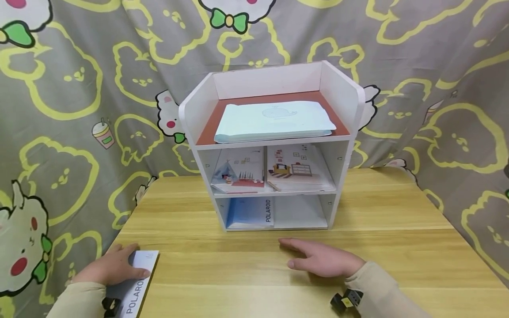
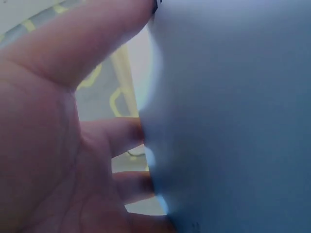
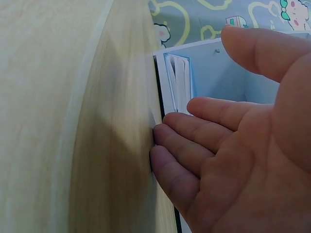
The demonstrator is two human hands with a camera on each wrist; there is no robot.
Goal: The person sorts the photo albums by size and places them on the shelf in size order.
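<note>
At the lower left of the head view, my left hand [image 1: 113,267] holds a pale blue-white booklet [image 1: 135,293] lettered POLAROID. Its thumb lies along the cover. In the left wrist view, the fingertips pass behind the edge of the booklet [image 2: 233,116]. My right hand [image 1: 318,258] hovers over the table before the shelf, fingers extended and thumb apart, with nothing in it. A white shelf [image 1: 334,168] stands upright beyond both hands. Its bottom level has a similar blue POLAROID booklet [image 1: 248,212] on the left side, seen edge-on as a booklet [image 3: 179,82] in the right wrist view.
The middle level bears two illustrated booklets, a left one [image 1: 242,165] and a right one [image 1: 296,165]. A stack of pale papers [image 1: 274,121] with a whale drawing lies on top. Patterned curtains [image 1: 71,141] enclose the wooden table [image 1: 207,274] behind and at the sides.
</note>
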